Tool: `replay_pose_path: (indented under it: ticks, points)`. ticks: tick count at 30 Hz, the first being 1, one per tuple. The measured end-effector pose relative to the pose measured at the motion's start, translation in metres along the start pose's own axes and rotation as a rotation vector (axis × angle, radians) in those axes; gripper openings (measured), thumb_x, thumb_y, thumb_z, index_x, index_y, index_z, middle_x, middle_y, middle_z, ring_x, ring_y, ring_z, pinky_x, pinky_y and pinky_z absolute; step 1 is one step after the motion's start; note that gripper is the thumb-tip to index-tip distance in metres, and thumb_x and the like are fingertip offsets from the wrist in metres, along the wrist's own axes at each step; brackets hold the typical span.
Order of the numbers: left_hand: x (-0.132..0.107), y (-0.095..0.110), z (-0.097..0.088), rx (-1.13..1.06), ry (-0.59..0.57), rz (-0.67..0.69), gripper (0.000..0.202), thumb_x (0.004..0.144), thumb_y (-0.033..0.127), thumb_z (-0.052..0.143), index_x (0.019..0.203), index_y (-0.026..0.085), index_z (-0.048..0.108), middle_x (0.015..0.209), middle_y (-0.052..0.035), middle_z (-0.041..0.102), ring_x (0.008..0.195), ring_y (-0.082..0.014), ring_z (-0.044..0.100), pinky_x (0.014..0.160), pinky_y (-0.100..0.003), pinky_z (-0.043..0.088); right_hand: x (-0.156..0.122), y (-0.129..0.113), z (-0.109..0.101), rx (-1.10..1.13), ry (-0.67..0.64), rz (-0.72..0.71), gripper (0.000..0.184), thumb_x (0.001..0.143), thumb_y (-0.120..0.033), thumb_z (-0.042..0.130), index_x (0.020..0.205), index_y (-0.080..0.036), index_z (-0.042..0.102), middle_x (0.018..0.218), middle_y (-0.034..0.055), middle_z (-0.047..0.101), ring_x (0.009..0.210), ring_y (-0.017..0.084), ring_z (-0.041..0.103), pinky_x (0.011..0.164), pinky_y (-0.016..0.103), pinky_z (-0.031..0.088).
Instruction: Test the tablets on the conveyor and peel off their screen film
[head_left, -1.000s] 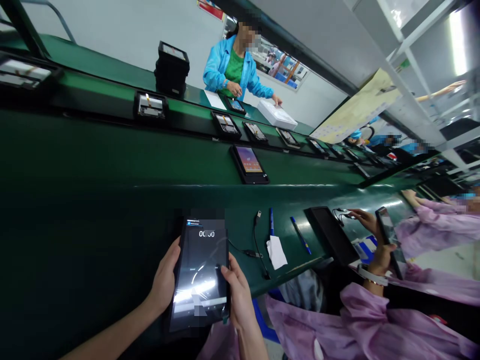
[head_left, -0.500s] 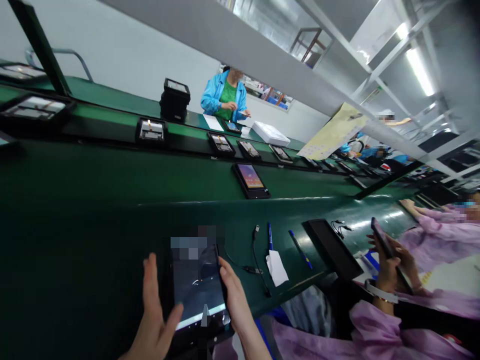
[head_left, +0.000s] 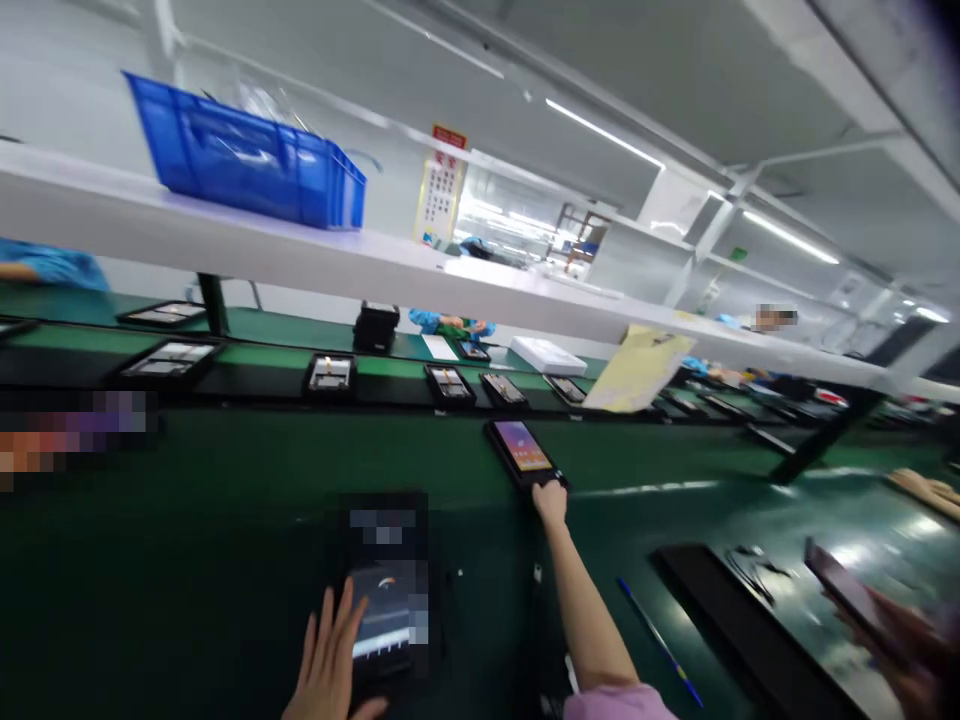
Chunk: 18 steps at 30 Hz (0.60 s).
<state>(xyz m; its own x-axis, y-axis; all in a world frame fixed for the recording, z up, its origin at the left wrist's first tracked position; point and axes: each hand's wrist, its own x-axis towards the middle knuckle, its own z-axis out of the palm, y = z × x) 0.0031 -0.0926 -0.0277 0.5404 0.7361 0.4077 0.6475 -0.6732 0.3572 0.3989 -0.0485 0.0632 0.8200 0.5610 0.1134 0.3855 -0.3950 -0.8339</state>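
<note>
My left hand (head_left: 330,650) is spread flat, with its fingers at the left edge of a dark tablet (head_left: 386,590) that lies on the green bench. Part of that tablet's lit screen is blurred out. Farther forward, my right hand (head_left: 551,500) has its fingers closed on the near edge of a second black-framed tablet (head_left: 523,446), which shows a purple and orange screen. That tablet rests on the bench; my fingertips are partly hidden under its edge.
A blue pen (head_left: 660,640) and a long black tray (head_left: 750,620) lie to the right, with black cables (head_left: 757,572) beyond. Opened devices (head_left: 330,374) line the far strip. A shelf (head_left: 450,280) holding a blue bin (head_left: 247,160) crosses above. At right, a co-worker holds a phone.
My right hand has left the near tablet and reached forward to the second tablet. My left hand has come closer against the near tablet. The view has tilted up, showing the blue bin.
</note>
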Motion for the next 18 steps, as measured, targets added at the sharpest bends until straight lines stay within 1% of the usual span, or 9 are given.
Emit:
replay_pose_path:
  ticks: [3,5,7,9,11,13,15,16,18]
  points:
    - [0.072,-0.026,-0.001,-0.051,-0.047,-0.071,0.084,0.085,0.034,0.05,0.142,0.03,-0.01,0.15,-0.0118,0.0,0.137,-0.0314,0.004,0.107,-0.059,0.028,0.009,0.01,0.017,-0.097,-0.031,-0.057,0.017,0.08,-0.022,0.063,0.074,-0.011,0.052,0.091,0.0059,0.054,0.101,0.019,0.048,0.09,0.038,0.037]
    - [0.116,-0.038,0.006,-0.058,-0.001,-0.121,0.077,0.088,0.036,0.045,0.143,0.027,-0.007,0.15,-0.0114,-0.006,0.137,-0.03,-0.005,0.11,-0.058,0.022,0.015,0.016,0.028,-0.213,-0.058,-0.077,0.013,0.077,-0.013,0.063,0.072,-0.011,0.051,0.093,0.0066,0.054,0.108,0.021,0.045,0.096,0.042,0.032]
    - [0.15,-0.046,0.016,-0.023,0.073,-0.218,0.071,0.089,0.037,0.043,0.144,0.021,0.003,0.149,-0.014,-0.009,0.136,-0.0327,-0.01,0.109,-0.063,0.015,0.023,0.018,0.035,-0.352,-0.079,-0.097,0.009,0.076,-0.006,0.061,0.075,-0.009,0.052,0.094,0.007,0.054,0.11,0.023,0.045,0.099,0.045,0.029]
    - [0.174,-0.052,0.024,0.007,0.164,-0.408,0.063,0.089,0.032,0.04,0.144,0.017,0.013,0.149,-0.0161,-0.007,0.135,-0.0359,-0.012,0.107,-0.066,0.012,0.031,0.018,0.038,-0.472,-0.092,-0.123,0.009,0.076,-0.007,0.061,0.082,-0.008,0.055,0.095,0.0072,0.055,0.108,0.023,0.047,0.1,0.047,0.029]
    - [0.185,-0.055,0.026,-0.026,0.28,-0.547,0.057,0.09,0.026,0.037,0.143,0.016,0.019,0.149,-0.0176,-0.003,0.135,-0.0379,-0.013,0.106,-0.068,0.009,0.035,0.016,0.037,-0.547,-0.093,-0.161,0.011,0.078,-0.011,0.061,0.087,-0.008,0.056,0.095,0.0072,0.056,0.104,0.022,0.049,0.098,0.046,0.031]
    - [0.187,-0.055,0.024,-0.134,0.417,-0.545,0.055,0.089,0.024,0.039,0.141,0.013,0.024,0.149,-0.017,0.001,0.136,-0.036,-0.013,0.109,-0.064,0.005,0.032,0.011,0.035,-0.575,-0.083,-0.215,0.014,0.081,-0.016,0.059,0.092,-0.008,0.056,0.093,0.0071,0.056,0.099,0.021,0.051,0.095,0.043,0.034]
    - [0.186,-0.048,0.022,-0.455,0.496,-0.478,0.054,0.087,0.022,0.046,0.138,0.012,0.031,0.149,-0.0134,0.012,0.139,-0.0291,-0.003,0.116,-0.051,0.004,0.017,0.005,0.033,-0.558,-0.068,-0.276,0.015,0.084,-0.018,0.055,0.095,-0.008,0.055,0.091,0.0069,0.056,0.092,0.018,0.053,0.089,0.038,0.038]
    - [0.185,-0.041,0.022,-0.72,0.465,-0.48,0.052,0.085,0.021,0.049,0.135,0.014,0.035,0.147,-0.0114,0.02,0.139,-0.0254,0.006,0.118,-0.044,0.007,0.005,0.002,0.033,-0.535,-0.059,-0.306,0.015,0.085,-0.019,0.053,0.095,-0.008,0.054,0.089,0.0068,0.056,0.088,0.017,0.054,0.086,0.035,0.04]
    - [0.185,-0.021,0.027,-1.273,0.248,-0.558,0.043,0.084,0.019,0.052,0.126,0.014,0.045,0.14,-0.011,0.035,0.133,-0.0224,0.029,0.117,-0.038,0.02,-0.03,-0.002,0.033,-0.471,-0.04,-0.364,0.013,0.086,-0.018,0.049,0.093,-0.008,0.052,0.084,0.0066,0.056,0.08,0.015,0.054,0.078,0.031,0.042]
